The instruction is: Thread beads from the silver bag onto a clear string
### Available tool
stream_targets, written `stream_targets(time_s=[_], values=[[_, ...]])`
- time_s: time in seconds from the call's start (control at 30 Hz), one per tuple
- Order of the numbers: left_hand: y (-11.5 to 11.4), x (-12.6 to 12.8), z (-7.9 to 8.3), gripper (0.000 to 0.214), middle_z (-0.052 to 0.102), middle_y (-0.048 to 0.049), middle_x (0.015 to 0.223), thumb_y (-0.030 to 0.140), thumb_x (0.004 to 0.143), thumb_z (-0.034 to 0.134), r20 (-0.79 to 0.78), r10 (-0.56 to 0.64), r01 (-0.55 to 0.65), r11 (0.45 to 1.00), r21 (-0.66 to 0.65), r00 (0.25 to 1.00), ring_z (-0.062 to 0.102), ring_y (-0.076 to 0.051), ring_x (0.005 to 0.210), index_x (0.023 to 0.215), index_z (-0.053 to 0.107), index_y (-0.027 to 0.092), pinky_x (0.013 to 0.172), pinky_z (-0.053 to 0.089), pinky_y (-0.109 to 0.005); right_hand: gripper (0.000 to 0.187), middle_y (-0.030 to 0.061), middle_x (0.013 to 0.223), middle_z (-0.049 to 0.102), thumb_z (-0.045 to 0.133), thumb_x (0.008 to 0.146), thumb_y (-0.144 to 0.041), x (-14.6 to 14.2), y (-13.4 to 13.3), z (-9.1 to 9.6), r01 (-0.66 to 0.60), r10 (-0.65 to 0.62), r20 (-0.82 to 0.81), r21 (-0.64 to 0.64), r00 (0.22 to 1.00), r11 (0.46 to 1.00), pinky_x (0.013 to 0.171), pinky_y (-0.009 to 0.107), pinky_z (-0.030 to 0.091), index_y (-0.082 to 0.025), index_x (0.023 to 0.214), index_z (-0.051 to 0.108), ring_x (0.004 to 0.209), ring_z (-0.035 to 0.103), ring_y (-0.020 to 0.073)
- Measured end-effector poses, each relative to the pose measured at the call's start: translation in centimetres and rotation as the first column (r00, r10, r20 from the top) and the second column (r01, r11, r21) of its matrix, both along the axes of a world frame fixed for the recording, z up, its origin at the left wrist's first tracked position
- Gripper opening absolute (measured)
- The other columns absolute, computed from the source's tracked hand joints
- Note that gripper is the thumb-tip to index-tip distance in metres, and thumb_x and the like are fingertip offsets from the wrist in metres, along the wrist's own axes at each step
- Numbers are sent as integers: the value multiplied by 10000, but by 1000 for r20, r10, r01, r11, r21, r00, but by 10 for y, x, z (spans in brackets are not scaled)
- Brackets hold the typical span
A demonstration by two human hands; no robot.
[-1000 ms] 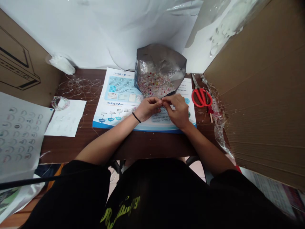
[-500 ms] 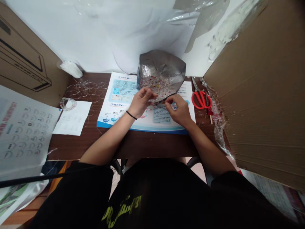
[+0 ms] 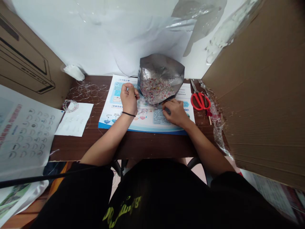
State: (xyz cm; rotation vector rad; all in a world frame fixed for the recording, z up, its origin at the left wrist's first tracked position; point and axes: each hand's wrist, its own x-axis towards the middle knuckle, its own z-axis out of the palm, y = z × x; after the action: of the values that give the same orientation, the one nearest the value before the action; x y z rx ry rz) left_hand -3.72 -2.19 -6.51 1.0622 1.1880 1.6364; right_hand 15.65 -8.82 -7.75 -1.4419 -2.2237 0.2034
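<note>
Dk brown surface [image 3: 153,144], lg printed sheet [image 3: 162,126] flat on it. Open grey bag [image 3: 164,65] on sheet's far part. L hand [image 3: 130,95] just left of bag, fingers curled in; can't tell if pinching anything. R hand [image 3: 164,110] nr bag's lower right edge, fingers bent, grip unclear. Red-handled scissors [image 3: 200,101] right of sheet. Tiny mixed-colour beads [image 3: 157,90] in bag, some on sheet btwn hands.

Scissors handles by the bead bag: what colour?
Red handles, seen best in the head view, the only one here.
</note>
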Motion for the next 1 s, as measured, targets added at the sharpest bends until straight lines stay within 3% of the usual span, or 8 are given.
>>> stream_targets(time_s=[0.13, 0.27, 0.37, 0.43, 0.6, 0.8, 0.9, 1.0], values=[[-3, 0, -1, 452, 342, 67, 520, 664, 791, 392, -38, 72, -70, 996, 56, 997, 347, -74, 444, 846, 427, 217, 447, 278, -211, 62, 25, 885, 668, 527, 754, -219, 0, -1, -1, -14, 14, 52, 4, 999, 1000, 816, 404, 280, -209, 797, 570, 949, 526, 235], [-26, 12, 2, 359, 403, 44, 531, 571, 829, 438, -219, -160, 183, 979, 87, 962, 388, -90, 482, 799, 471, 215, 498, 324, -228, 170, 40, 948, 667, 491, 761, -167, 2, 0, 3, 19, -19, 10, -12, 1000, 1000, 832, 417, 307, -206, 896, 587, 971, 524, 239], [-41, 23, 5, 299, 516, -12, 670, 480, 829, 505, -462, -345, 437, 893, 107, 817, 454, -115, 610, 742, 533, 196, 571, 360, -253, 283, 45, 990, 665, 411, 806, -137, 4, 0, 10, 106, -102, -201, 9, 974, 994, 850, 421, 356, -209, 1039, 553, 970, 538, 222], [-46, 28, 6, 246, 561, -49, 819, 423, 811, 554, -587, -365, 522, 845, 117, 723, 480, -134, 711, 742, 581, 188, 622, 378, -267, 268, 41, 973, 670, 370, 867, -197, 4, -1, 15, 62, -65, -391, -22, 918, 998, 853, 401, 403, -216, 1087, 522, 946, 570, 195], [-44, 30, 1, 190, 559, -70, 894, 354, 804, 568, -657, -285, 476, 870, 128, 698, 502, -167, 841, 744, 613, 179, 700, 403, -289, 292, 38, 978, 670, 512, 839, -422, -3, -4, 18, -162, 30, -632, -152, 774, 975, 791, 333, 500, -227, 1057, 521, 884, 644, 161], [-34, 31, 4, 177, 553, -64, 848, 310, 829, 518, -730, -295, 534, 838, 114, 617, 506, -155, 781, 737, 580, 171, 696, 410, -281, 208, -1, 831, 695, 556, 818, -376, -1, -1, 17, -71, -40, -561, -174, 827, 982, 778, 328, 500, -227, 959, 590, 791, 663, 154], [-19, 37, 9, 150, 563, -57, 811, 273, 827, 510, -818, -304, 632, 770, 91, 488, 506, -154, 754, 744, 581, 171, 700, 406, -280, 153, -1, 767, 685, 501, 850, -315, 4, 2, 15, 22, -82, -459, -135, 885, 991, 733, 309, 476, -214, 852, 616, 751, 645, 154], [4, 48, 9, 157, 576, -59, 770, 260, 839, 485, -894, -228, 611, 789, 62, 385, 518, -172, 768, 762, 587, 168, 726, 401, -297, 168, 14, 758, 668, 457, 859, -265, 9, 6, 9, 156, -157, -336, -31, 929, 987, 720, 315, 444, -209, 840, 615, 733, 615, 164]])
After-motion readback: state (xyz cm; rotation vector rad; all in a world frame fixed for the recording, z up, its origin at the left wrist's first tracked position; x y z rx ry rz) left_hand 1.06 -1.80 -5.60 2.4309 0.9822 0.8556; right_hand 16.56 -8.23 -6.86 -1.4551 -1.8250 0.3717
